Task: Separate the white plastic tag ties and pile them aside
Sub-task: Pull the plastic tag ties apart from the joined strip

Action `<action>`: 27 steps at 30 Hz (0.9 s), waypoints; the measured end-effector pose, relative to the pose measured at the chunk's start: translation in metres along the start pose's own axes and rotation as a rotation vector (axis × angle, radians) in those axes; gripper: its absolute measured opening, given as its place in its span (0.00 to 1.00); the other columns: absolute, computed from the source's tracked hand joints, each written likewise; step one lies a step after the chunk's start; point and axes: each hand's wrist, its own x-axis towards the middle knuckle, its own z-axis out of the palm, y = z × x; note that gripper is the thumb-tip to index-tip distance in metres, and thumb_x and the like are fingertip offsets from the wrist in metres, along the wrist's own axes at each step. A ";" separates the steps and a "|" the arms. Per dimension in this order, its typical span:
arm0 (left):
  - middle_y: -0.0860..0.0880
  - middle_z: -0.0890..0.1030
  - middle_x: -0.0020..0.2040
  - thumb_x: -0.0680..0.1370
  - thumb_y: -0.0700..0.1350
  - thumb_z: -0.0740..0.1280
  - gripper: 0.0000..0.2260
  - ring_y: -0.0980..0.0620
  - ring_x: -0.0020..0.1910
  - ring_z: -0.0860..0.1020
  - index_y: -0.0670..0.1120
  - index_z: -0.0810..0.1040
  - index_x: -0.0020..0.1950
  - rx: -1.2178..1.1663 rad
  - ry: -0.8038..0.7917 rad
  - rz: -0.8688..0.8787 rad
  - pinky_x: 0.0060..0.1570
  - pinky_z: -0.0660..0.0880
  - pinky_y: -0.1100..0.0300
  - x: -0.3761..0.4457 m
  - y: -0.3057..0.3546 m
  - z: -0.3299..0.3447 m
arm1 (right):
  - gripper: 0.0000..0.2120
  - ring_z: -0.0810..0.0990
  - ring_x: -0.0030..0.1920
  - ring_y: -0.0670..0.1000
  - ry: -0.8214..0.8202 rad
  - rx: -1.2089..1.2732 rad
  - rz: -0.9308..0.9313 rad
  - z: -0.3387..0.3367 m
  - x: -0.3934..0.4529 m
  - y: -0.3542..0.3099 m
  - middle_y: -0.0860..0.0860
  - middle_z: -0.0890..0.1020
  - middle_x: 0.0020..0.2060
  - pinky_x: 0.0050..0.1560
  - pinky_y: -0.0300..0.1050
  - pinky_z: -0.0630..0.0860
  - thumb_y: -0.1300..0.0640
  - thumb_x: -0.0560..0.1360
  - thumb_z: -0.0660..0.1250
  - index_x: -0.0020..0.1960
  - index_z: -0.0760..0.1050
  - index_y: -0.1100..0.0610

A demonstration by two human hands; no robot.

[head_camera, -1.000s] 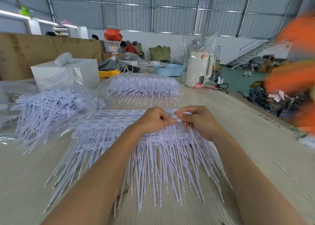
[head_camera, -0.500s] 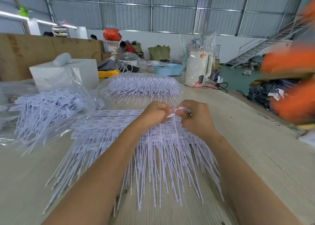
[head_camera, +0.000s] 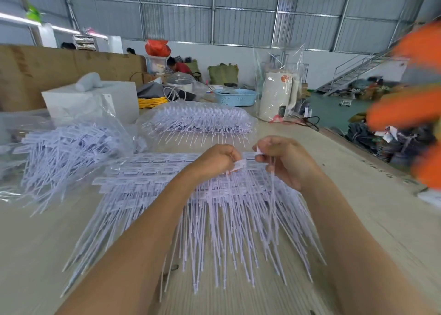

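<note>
So here we've got the left hand [head_camera: 214,160] pinching the flat tab of one tag tie [head_camera: 239,165], while the right hand [head_camera: 287,159] pinches a small bunch of ties [head_camera: 272,171] by their heads, stems hanging down through the curled fingers. Both grips sit just apart, right over the top edge of the big fanned-out sheet of joined ties [head_camera: 202,209] lying flat on the bench [head_camera: 372,214]. To the left there's a clear bag of loose ties [head_camera: 69,152], and behind the hands another bagged stack [head_camera: 198,121]. Further back we see a white box [head_camera: 93,102], a blue basket [head_camera: 235,97] and a wrapped white kettle [head_camera: 278,97].
</note>
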 end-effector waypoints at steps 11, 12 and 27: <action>0.46 0.77 0.43 0.74 0.30 0.64 0.14 0.51 0.44 0.76 0.43 0.71 0.56 -0.045 0.009 -0.008 0.51 0.73 0.55 -0.001 -0.008 -0.016 | 0.08 0.79 0.30 0.48 0.023 -0.293 -0.036 0.031 0.012 0.030 0.59 0.78 0.34 0.34 0.39 0.79 0.64 0.75 0.67 0.47 0.76 0.71; 0.47 0.77 0.43 0.74 0.30 0.64 0.13 0.51 0.44 0.76 0.42 0.73 0.56 -0.026 0.009 -0.018 0.50 0.72 0.56 -0.001 -0.009 -0.018 | 0.07 0.77 0.29 0.49 0.038 -0.307 -0.067 0.029 0.012 0.029 0.58 0.78 0.32 0.35 0.40 0.77 0.65 0.75 0.66 0.45 0.76 0.70; 0.49 0.75 0.27 0.78 0.43 0.65 0.16 0.51 0.30 0.72 0.46 0.75 0.30 0.199 0.022 -0.037 0.36 0.68 0.59 -0.002 -0.013 -0.017 | 0.11 0.73 0.25 0.47 -0.083 -0.479 -0.123 0.017 0.012 0.031 0.58 0.76 0.29 0.31 0.36 0.71 0.64 0.77 0.64 0.39 0.77 0.68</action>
